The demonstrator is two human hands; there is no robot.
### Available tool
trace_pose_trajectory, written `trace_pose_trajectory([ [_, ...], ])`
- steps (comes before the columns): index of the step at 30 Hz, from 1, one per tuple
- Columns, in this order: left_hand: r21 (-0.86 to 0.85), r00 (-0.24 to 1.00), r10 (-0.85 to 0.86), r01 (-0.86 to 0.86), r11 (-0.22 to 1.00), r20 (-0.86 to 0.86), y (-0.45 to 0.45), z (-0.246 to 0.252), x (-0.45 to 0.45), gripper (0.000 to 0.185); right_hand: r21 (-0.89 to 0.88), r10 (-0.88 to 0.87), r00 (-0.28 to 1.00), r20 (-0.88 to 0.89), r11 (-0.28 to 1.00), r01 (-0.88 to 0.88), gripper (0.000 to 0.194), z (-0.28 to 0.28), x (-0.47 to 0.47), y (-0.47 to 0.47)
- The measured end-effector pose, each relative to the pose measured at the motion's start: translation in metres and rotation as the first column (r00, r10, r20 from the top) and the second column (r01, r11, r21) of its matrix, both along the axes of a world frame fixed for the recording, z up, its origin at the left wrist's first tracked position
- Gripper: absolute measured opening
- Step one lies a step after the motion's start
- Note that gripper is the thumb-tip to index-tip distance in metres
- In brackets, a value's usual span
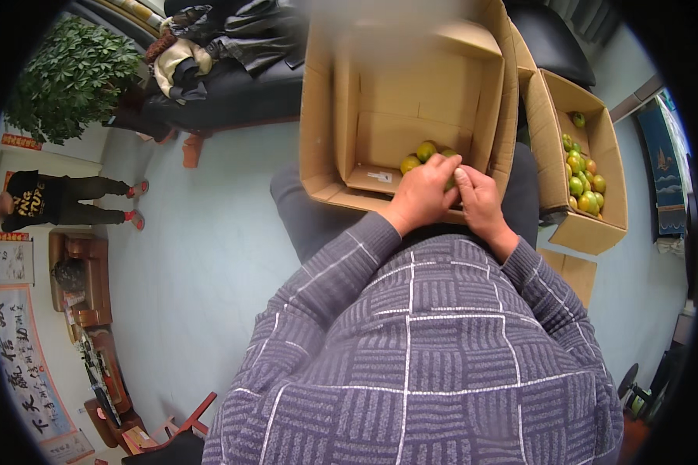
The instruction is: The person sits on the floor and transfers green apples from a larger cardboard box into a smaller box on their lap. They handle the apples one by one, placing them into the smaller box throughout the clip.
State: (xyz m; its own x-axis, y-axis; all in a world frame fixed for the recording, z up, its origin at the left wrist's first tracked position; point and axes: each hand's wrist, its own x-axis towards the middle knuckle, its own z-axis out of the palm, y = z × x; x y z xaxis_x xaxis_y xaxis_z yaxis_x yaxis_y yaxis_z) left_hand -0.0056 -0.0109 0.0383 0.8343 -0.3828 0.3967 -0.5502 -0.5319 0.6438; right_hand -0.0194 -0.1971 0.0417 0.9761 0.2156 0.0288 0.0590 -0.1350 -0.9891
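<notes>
An open cardboard box (317, 116) rests across my lap, with several yellow-green round fruits, perhaps tomatoes (426, 151), at its near end. My left hand (421, 189) and my right hand (480, 197) meet over the near wall of that box. Between them a green fruit (450, 181) shows in part; my fingers close around it, and most of it is hidden. Which hand bears its weight cannot be told. To the right stands a second cardboard box (613, 168), holding many green, yellow and reddish fruits (584, 183).
A black leather sofa (238, 96) with clothes lies beyond, beside a leafy potted plant (75, 75). A person (64, 200) stands at the far left near a wooden armchair (96, 279). A flat cardboard piece (570, 273) lies beside me at the right.
</notes>
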Motion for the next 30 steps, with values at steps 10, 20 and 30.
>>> trace_pose_trajectory([
  [10,-0.684,0.841,0.181,-0.523,0.508,-0.510,0.024,-0.007,0.028,0.031,-0.173,0.019,0.876,0.482,0.982,0.074,0.018,0.013,-0.017,-0.009],
  [20,-0.740,0.772,0.056,-0.625,0.248,-0.633,0.025,-0.019,0.033,0.040,-0.107,-0.104,0.810,0.577,0.973,0.202,0.029,0.007,-0.021,-0.019],
  [30,-0.351,0.752,0.368,-0.604,0.715,-0.546,-0.006,-0.059,0.031,0.038,0.034,-0.126,0.918,0.375,0.992,0.122,0.035,-0.013,-0.020,-0.024],
])
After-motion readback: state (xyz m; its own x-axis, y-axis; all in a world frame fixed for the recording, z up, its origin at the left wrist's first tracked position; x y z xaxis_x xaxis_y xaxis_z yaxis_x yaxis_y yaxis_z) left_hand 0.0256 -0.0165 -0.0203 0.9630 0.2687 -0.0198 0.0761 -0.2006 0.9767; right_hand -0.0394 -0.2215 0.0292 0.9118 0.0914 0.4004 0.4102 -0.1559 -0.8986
